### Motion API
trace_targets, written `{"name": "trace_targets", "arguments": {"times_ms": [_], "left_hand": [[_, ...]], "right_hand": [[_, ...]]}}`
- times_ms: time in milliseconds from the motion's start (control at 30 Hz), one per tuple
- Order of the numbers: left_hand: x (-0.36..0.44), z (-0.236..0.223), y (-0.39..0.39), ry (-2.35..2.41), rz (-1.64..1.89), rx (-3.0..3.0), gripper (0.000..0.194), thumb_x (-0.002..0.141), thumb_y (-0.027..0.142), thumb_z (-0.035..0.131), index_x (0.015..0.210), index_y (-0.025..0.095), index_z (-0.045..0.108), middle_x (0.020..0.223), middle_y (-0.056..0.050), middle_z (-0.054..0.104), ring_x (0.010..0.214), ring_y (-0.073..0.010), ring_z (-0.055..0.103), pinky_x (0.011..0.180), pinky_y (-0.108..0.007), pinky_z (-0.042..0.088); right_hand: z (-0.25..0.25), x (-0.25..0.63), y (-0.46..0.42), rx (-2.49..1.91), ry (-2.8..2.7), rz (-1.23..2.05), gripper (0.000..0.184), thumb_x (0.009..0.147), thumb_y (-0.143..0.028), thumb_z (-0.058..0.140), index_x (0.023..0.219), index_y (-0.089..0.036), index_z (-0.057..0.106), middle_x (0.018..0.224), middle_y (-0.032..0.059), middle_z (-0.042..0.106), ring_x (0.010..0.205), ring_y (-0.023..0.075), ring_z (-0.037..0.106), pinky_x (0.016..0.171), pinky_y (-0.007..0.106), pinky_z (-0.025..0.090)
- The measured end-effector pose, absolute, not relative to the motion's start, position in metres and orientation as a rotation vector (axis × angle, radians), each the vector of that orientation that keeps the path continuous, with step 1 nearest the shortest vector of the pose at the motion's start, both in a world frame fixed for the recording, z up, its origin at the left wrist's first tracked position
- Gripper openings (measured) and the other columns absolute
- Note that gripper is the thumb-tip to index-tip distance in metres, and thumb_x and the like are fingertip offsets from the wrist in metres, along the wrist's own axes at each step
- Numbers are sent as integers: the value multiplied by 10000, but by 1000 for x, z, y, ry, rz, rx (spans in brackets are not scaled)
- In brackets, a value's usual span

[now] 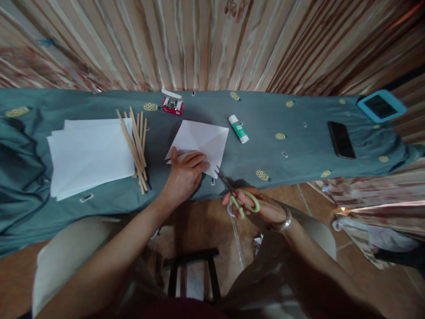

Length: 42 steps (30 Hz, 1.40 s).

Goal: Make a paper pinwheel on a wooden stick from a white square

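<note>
My left hand [186,173] lies on a white sheet of paper [207,137] with its thumb apart and its fingers stretched over the lower edge. Creases run across the sheet, and a cut or folded strip shows beside the thumb. At the table's front edge, my right hand [250,204] grips green-handled scissors [236,204]. Their slightly parted blades point up and left toward the sheet's lower right corner. I cannot tell whether the tips touch the paper. A glue stick [238,129] lies right of the sheet.
On the left, a stack of white paper [91,159] lies beside several wooden pencils [134,146]. An open red box [172,105] of small metal pieces stands at the back. A black phone [341,140] and a blue-framed device [381,106] lie on the green tablecloth [299,155]. Below is a stool [191,259].
</note>
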State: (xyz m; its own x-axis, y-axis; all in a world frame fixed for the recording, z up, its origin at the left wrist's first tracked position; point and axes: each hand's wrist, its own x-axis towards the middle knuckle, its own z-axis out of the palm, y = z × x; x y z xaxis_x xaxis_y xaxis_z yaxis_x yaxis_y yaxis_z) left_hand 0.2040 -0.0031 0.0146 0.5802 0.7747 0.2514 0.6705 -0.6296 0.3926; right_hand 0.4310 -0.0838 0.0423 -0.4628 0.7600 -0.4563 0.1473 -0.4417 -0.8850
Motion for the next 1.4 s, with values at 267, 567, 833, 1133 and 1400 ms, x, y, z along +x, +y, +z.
{"name": "trace_targets", "arguments": {"times_ms": [267, 567, 833, 1133, 1400], "left_hand": [[204, 14, -2, 1218, 606, 2475, 323, 854, 123, 454, 1087, 210, 659, 1254, -115, 656, 1220, -265, 567, 1125, -670, 118], [205, 13, -2, 1227, 674, 2439, 278, 830, 104, 468, 1008, 195, 662, 1236, -123, 665, 1183, -273, 597, 1109, -652, 215], [204, 13, -4, 1209, 715, 2422, 219, 821, 91, 488, 932, 182, 653, 1215, -118, 678, 1107, -257, 643, 1114, -609, 251], [205, 13, -6, 1206, 747, 2417, 187, 827, 85, 512, 918, 190, 639, 1241, -108, 666, 1104, -243, 650, 1112, -590, 273], [207, 15, -9, 1175, 743, 2401, 198, 826, 80, 502, 923, 189, 636, 1239, -112, 666, 1112, -239, 647, 1117, -584, 267]], "right_hand": [[57, 442, -88, -1266, -1447, 2089, 634, 799, -710, 519, 918, -99, 639, 633, 12, 577, 533, 87, 530, 498, 219, 380], [50, 433, -88, -1281, -1333, 2044, 501, 811, -643, 566, 850, -150, 645, 645, -6, 552, 537, 83, 512, 517, 234, 419], [38, 421, -89, -1316, -1276, 2008, 543, 814, -662, 543, 932, -141, 641, 655, -9, 562, 587, 93, 544, 569, 243, 408], [38, 416, -90, -1291, -1347, 1961, 517, 832, -645, 537, 942, -152, 643, 671, 2, 583, 614, 104, 538, 593, 268, 404], [40, 410, -91, -1304, -1293, 1940, 504, 796, -641, 587, 897, -148, 628, 631, -12, 552, 571, 92, 510, 533, 238, 392]]}}
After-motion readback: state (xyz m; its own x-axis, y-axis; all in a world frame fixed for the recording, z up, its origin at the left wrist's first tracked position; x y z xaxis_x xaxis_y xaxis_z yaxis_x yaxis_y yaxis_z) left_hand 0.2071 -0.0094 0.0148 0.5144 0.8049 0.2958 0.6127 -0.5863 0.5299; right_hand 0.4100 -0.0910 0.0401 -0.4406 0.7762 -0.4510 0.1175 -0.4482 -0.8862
